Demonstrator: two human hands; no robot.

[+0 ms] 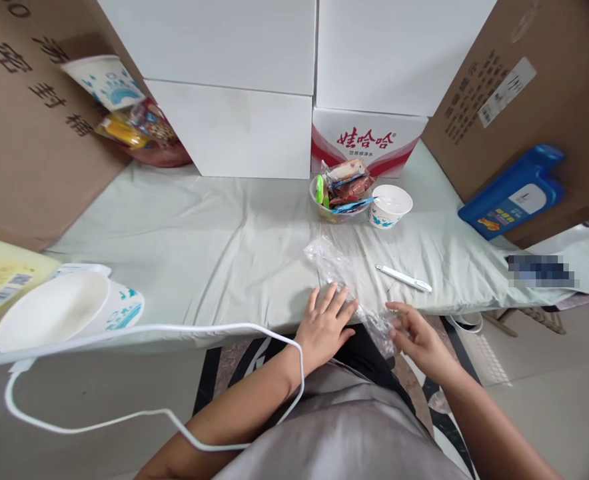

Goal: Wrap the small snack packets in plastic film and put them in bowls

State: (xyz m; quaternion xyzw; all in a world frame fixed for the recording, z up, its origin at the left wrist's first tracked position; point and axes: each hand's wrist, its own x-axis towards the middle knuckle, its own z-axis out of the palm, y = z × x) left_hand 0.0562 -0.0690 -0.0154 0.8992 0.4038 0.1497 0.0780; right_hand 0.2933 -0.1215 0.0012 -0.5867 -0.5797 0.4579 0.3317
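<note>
A crinkled strip of clear plastic film lies across the table's front edge and hangs down toward my lap. My left hand rests palm down at the edge with fingers spread, its fingertips beside or on the film. On the other side, my right hand pinches the hanging end of the film between thumb and curled fingers. Just beyond that hand is a slim white pen-like tool, lying on the cloth. Whether the film is a bag or a flat sheet, I cannot tell.
A clear bowl of wrapped snacks and a paper cup stand ahead. At left are a larger paper cup and a white cable looping over my left arm. A blue bottle leans right; white boxes form the back.
</note>
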